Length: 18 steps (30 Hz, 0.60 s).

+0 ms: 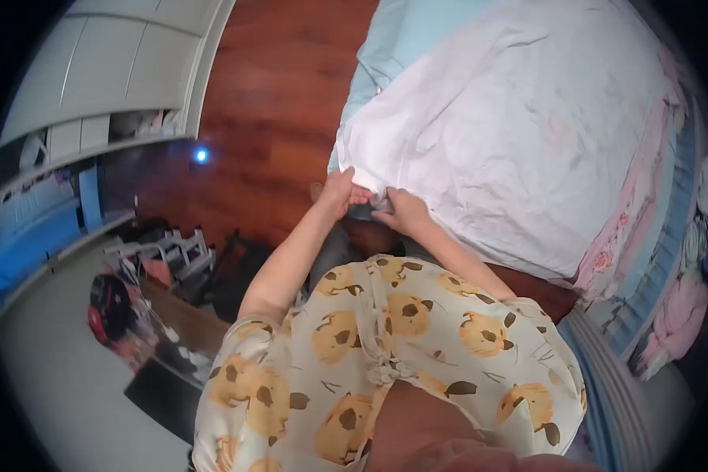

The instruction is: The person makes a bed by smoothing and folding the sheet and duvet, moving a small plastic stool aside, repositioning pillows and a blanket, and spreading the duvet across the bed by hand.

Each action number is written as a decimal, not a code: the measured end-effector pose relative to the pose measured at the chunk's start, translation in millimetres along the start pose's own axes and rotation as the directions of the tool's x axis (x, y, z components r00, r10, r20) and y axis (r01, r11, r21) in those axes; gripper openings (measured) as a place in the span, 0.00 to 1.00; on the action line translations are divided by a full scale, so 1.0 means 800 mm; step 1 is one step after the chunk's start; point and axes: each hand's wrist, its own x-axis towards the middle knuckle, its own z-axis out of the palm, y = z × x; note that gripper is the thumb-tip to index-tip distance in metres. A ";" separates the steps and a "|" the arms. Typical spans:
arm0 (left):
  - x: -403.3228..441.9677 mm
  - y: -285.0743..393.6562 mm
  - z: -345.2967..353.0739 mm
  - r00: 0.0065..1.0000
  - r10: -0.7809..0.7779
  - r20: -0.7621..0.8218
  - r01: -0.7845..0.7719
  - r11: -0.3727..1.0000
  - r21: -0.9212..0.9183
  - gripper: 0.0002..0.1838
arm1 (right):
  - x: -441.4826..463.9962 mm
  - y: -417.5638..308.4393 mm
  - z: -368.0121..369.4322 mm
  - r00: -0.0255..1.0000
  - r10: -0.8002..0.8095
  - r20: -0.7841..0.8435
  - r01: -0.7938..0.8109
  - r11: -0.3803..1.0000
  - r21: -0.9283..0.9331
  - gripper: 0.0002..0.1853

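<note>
A large white cloth (495, 134) with faint pinkish patches lies spread and wrinkled over the bed. My left hand (341, 194) is closed on its near left corner, at the bed's edge. Just to the right, my right hand (403, 212) grips the same cloth's edge, with a small bunched fold between the two hands. Beneath the white cloth, a light blue sheet (366, 82) shows along the left side of the bed.
Wooden floor (279, 102) runs left of the bed. White cabinets (102, 59) stand at the upper left. A step ladder (181, 250) and a red and black bag (108, 307) are at the lower left. Pink cloth (676, 318) lies at the far right, near a striped curtain (606, 377).
</note>
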 end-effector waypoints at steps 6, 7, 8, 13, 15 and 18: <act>0.026 0.005 -0.054 0.933 -0.205 0.296 0.136 0.962 0.238 0.20 | 0.014 0.011 0.029 1.000 -0.030 0.009 0.030 0.999 0.019 0.10; 0.025 0.008 -0.075 0.903 -0.266 0.339 0.112 0.904 0.412 0.20 | 0.006 0.001 0.031 0.994 0.012 0.112 -0.016 0.999 0.040 0.10; 0.041 0.022 -0.089 0.871 -0.307 0.383 0.044 0.826 0.562 0.20 | 0.008 0.003 0.031 0.977 0.074 0.202 -0.095 0.991 0.095 0.11; 0.129 0.049 -0.250 0.954 -0.119 0.277 -0.092 0.759 0.644 0.17 | 0.006 -0.026 0.066 0.828 0.392 0.401 -0.434 0.901 0.016 0.15; 0.138 0.086 -0.322 0.979 -0.036 0.202 -0.096 0.789 0.607 0.16 | -0.003 0.014 0.109 0.720 0.455 0.524 -0.429 0.885 -0.179 0.17; 0.153 0.139 -0.436 0.991 0.132 0.039 -0.123 0.723 0.680 0.13 | -0.032 0.093 0.182 0.539 0.507 0.672 -0.283 0.861 -0.423 0.22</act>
